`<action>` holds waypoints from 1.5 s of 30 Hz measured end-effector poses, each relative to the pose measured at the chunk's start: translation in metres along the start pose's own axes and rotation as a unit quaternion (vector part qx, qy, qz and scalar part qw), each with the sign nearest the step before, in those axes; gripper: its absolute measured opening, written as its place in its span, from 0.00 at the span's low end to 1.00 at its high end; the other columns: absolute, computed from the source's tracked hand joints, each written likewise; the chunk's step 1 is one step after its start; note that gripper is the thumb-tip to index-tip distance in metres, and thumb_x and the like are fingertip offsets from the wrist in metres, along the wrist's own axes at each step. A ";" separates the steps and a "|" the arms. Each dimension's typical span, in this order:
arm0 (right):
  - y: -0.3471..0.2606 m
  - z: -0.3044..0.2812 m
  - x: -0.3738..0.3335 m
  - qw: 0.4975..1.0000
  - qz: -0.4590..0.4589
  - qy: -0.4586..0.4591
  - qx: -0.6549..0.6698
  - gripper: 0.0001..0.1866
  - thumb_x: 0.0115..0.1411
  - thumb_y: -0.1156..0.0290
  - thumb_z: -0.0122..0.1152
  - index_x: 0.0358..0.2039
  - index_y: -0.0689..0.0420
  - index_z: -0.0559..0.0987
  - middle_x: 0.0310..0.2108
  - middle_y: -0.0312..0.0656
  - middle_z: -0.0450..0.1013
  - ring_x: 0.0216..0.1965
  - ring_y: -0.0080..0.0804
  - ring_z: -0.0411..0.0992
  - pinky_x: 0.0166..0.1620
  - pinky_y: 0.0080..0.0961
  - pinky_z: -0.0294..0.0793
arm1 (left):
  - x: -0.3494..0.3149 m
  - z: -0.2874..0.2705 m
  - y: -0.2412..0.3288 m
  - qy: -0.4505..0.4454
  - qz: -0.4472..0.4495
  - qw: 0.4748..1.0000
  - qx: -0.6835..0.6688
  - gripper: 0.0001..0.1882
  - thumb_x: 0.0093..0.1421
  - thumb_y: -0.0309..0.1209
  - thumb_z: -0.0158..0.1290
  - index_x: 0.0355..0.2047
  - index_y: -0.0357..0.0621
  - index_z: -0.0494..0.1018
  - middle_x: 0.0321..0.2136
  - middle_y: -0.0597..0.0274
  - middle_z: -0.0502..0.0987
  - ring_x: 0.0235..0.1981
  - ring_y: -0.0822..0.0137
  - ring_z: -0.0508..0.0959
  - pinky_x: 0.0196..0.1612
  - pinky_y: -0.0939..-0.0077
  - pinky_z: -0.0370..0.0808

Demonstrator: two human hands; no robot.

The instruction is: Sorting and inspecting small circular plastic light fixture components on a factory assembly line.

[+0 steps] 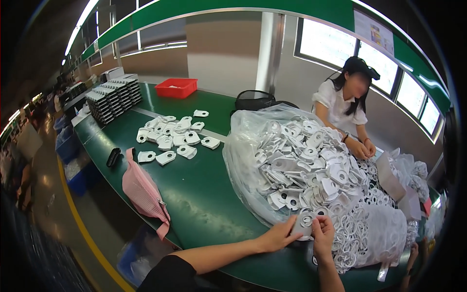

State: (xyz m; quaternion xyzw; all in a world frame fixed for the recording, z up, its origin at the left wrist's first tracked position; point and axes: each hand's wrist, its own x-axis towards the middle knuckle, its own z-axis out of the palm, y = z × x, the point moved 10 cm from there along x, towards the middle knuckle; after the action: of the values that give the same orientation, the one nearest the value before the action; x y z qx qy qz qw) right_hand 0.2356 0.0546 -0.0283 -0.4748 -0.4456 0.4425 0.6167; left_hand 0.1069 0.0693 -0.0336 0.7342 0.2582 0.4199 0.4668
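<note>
Long green table (204, 194) carries a big clear plastic bag (243, 165) heaped with white plastic parts (311, 160), a loose batch of the same parts (172, 136) laid out further back, a pink mesh bag (143, 190) at the near edge, and a red bin (176, 87) at the far end. Near edge, just beside the heap: left hand (279, 237) and right hand (323, 233) both pinch one flat white part with a round hole (304, 225), fingers curled closed on its edges. Exact thumb contact is hard to read at this size; another person (348, 104) sits across the table, hands at the heap.
</note>
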 end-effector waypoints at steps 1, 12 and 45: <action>0.004 -0.006 0.000 1.000 0.008 0.010 -0.003 0.04 0.59 0.72 0.54 0.32 0.58 0.70 0.23 0.32 0.70 0.23 0.13 0.66 0.27 0.10 0.65 | -0.002 0.000 0.006 -0.012 -0.014 0.998 0.058 0.19 0.57 0.35 0.50 0.42 0.38 0.56 0.23 0.43 0.72 0.24 0.47 0.74 0.26 0.62 0.68; -0.009 0.005 -0.001 0.979 -0.036 -0.030 -0.201 0.11 0.47 0.78 0.64 0.31 0.62 0.72 0.21 0.33 0.70 0.23 0.15 0.68 0.25 0.10 0.67 | 0.003 -0.007 0.008 -0.093 -0.029 0.989 0.112 0.21 0.58 0.39 0.46 0.44 0.40 0.55 0.27 0.37 0.72 0.31 0.38 0.72 0.33 0.51 0.67; -0.086 -0.032 0.002 0.875 -0.217 0.067 -0.427 0.07 0.49 0.76 0.59 0.32 0.57 0.77 0.26 0.40 0.72 0.24 0.35 0.70 0.26 0.27 0.68 | 0.077 -0.062 -0.010 0.090 0.098 0.845 0.519 0.05 0.47 0.26 0.50 0.25 0.40 0.68 0.27 0.56 0.70 0.32 0.55 0.72 0.35 0.64 0.70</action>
State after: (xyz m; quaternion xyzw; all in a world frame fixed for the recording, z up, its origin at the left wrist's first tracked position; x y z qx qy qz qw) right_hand 0.2779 0.0366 0.0517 -0.6116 -0.6409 0.0313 0.4628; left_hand 0.0936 0.1620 -0.0004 0.8499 0.4058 0.3322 -0.0506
